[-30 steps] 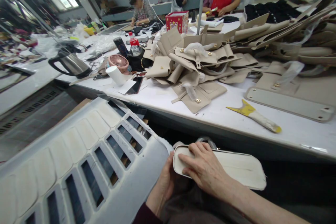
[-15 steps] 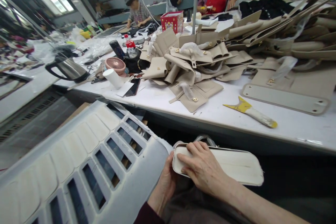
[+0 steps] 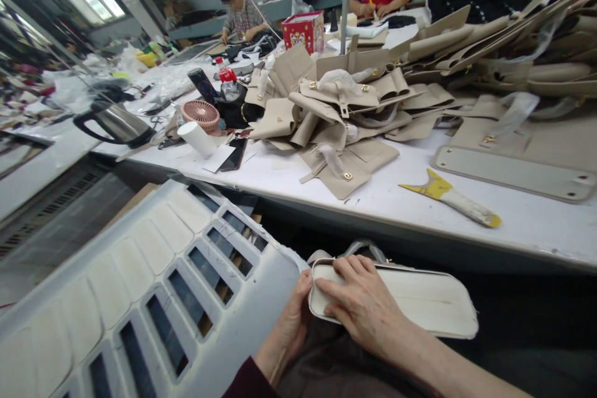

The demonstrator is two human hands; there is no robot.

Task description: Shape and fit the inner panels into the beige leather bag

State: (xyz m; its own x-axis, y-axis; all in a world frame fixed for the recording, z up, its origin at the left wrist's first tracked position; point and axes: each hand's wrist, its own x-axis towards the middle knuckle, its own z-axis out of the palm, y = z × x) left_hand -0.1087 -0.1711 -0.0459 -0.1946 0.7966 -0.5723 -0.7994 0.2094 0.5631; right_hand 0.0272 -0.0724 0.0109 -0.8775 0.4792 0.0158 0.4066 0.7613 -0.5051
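Over my lap lies a handbag [image 3: 433, 301] on its side, its long, white, round-ended base turned up. A wrapped handle shows behind its far edge. My left hand [image 3: 295, 317] is closed around the left end of the bag, thumb at the rim. My right hand [image 3: 366, 301] lies over the left part of the base. Its index finger and thumb press on the white surface, while the other fingers bend at the far rim. To the left stands a pale plastic stool or rack [image 3: 252, 305] with slots and several flat cream pieces [image 3: 116, 280] on it.
Across the white worktable [image 3: 289, 183] lies a heap of beige bag parts [image 3: 331, 112]. A yellow-ended scraper [image 3: 452, 199] and a long grey panel [image 3: 513, 171] are at right. A pink fan [image 3: 199, 117], white roll [image 3: 196, 138] and kettle [image 3: 116, 124] stand at left. Co-workers sit beyond.
The view has shifted slightly. The handbag's right end sits a little lower and farther right, with both hands still on it. A co-worker's hands have come together behind the table.
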